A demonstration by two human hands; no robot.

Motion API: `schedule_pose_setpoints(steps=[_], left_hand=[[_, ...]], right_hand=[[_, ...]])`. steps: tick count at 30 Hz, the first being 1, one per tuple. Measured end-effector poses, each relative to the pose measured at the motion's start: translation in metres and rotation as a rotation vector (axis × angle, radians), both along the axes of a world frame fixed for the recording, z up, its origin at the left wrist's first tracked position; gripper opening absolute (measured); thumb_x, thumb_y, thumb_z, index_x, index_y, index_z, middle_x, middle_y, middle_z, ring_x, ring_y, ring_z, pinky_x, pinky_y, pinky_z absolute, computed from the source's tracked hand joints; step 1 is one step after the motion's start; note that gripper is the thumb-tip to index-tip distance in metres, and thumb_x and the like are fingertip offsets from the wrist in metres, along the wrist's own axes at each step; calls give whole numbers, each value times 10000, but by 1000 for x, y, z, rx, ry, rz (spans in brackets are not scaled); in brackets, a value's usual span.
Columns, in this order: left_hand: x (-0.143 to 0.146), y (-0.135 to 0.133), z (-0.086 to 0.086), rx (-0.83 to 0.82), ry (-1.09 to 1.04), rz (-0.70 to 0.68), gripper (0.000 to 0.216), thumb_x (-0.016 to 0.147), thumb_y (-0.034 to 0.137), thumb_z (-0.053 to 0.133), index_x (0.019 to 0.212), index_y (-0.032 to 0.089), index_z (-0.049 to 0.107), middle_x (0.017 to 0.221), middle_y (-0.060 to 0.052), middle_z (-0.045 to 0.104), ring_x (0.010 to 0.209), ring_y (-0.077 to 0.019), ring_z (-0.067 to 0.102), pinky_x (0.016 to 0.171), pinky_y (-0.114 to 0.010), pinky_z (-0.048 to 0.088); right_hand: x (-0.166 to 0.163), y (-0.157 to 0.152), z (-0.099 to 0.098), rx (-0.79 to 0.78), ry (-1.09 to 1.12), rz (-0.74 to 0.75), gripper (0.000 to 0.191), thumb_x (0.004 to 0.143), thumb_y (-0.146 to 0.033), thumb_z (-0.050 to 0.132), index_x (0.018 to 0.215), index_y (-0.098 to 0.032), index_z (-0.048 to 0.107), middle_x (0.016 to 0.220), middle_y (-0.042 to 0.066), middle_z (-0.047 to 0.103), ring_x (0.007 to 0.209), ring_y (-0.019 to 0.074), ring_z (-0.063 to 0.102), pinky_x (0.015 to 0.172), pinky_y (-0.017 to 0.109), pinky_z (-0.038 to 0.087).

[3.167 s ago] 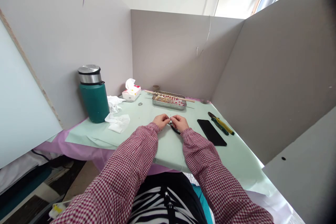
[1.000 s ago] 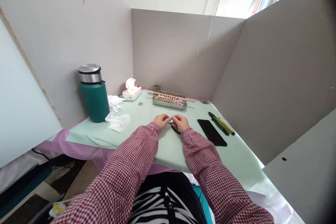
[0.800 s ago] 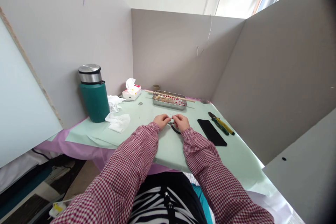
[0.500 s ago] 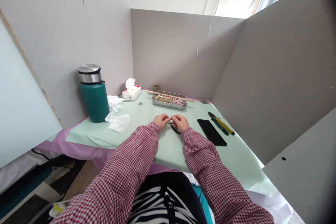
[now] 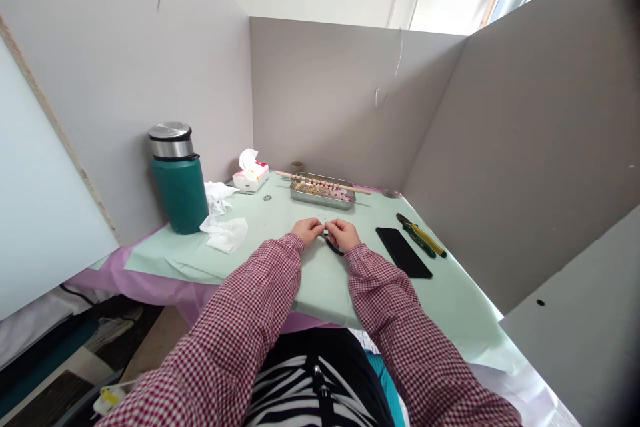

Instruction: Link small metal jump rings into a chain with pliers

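My left hand [image 5: 307, 231] and my right hand [image 5: 343, 235] meet fingertip to fingertip low over the pale green table cover [image 5: 320, 283]. Both are closed in a pinch, and whatever lies between the fingertips is too small to make out. Beneath my right hand, a tool with a curved black handle [image 5: 334, 246] shows in part; the rest of it is covered by the hands. Beyond my hands stands a metal tray [image 5: 323, 201] holding many small beads. Across the tray rests a thin wooden stick [image 5: 357, 191] with small red and pale pieces along it.
On the right lie a black phone-like slab [image 5: 404, 252] and pliers [image 5: 421, 235] with green and yellow handles. At left stand a green flask [image 5: 180, 193], crumpled tissues [image 5: 225, 233] and a tissue pack [image 5: 251, 177]. Grey partitions [image 5: 345, 93] enclose the table.
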State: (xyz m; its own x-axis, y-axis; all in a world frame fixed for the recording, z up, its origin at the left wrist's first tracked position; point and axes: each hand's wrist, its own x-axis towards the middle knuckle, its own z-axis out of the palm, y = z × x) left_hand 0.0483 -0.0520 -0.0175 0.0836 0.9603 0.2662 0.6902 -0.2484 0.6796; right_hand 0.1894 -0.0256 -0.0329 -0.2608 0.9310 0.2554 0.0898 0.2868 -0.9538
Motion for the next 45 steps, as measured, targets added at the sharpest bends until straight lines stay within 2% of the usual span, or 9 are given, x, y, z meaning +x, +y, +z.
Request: schedule_pose_setpoints(steps=[18, 32, 45], left_hand=[[-1, 0, -1, -17, -72, -35, 277, 753, 378, 431, 725, 159, 598, 509, 33, 492, 519, -93, 445, 504, -199, 366], [0, 1, -3, 2, -46, -6, 299, 752, 395, 454, 777, 149, 621, 544, 11, 535, 577, -115, 495, 553, -217, 393], [-1, 3, -5, 11, -18, -8, 253, 751, 362, 457, 764, 154, 602, 534, 22, 516, 562, -109, 479, 567, -221, 383]], right_hand=[[0, -1, 1, -9, -7, 15, 301, 666, -450, 548, 568, -173, 481, 349, -64, 407, 316, 57, 319, 334, 191, 254], [-1, 3, -2, -12, -23, -10, 298, 658, -451, 550, 570, -172, 494, 357, -60, 414, 319, 60, 328, 333, 191, 261], [0, 1, -1, -16, -15, -3, 290, 664, -435, 561, 563, -171, 496, 351, -64, 413, 314, 59, 324, 342, 191, 270]])
